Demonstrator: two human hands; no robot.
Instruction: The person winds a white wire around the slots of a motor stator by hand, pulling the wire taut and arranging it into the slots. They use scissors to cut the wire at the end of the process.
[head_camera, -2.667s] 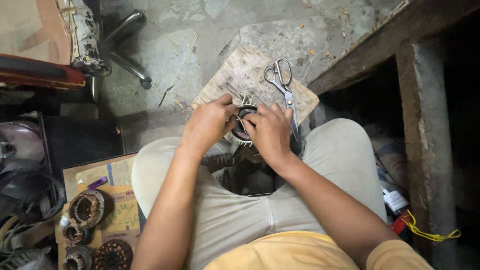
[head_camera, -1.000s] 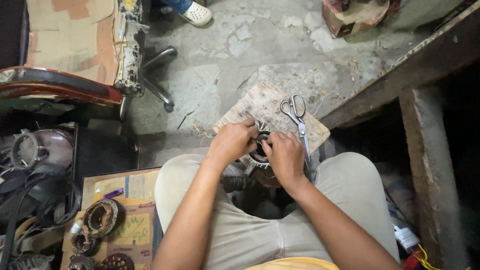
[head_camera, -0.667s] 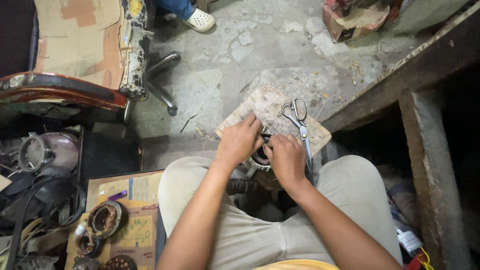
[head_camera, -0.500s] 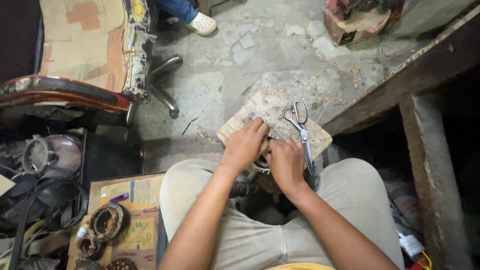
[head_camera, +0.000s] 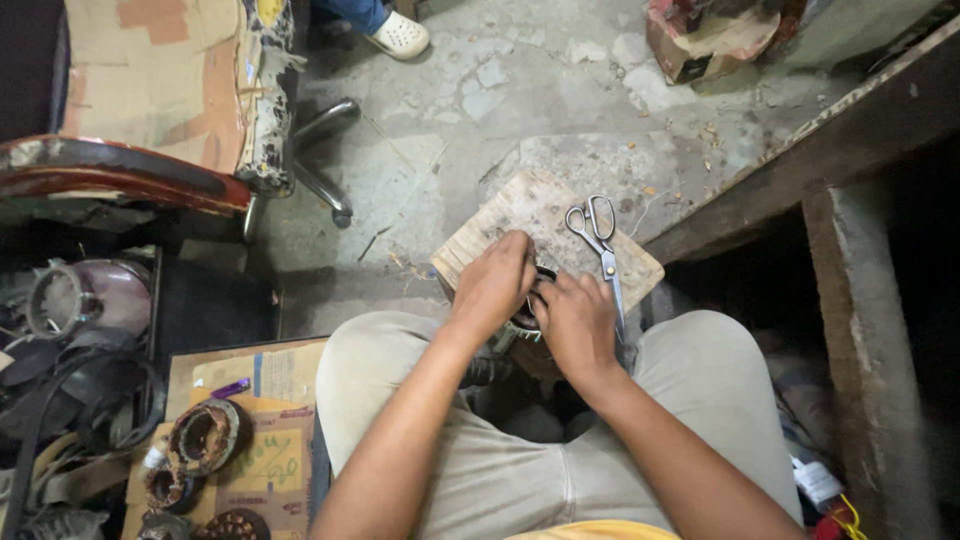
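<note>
Left hand (head_camera: 492, 285) and right hand (head_camera: 575, 325) both grip stator (head_camera: 530, 305) on block (head_camera: 500, 222); scissors (head_camera: 600, 245) close by, snag risk.

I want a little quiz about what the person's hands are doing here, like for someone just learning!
1. True or false: the metal scissors lie on the worn wooden block, with no hand holding them.
2. What do the left hand and right hand both hold? A) a round dark ring-shaped metal part B) a hammer C) a cup
3. Fill in: the rusty round wound coils rest on flat ____ to the person's left.

Key: 1 true; 2 A; 3 cardboard.
</note>
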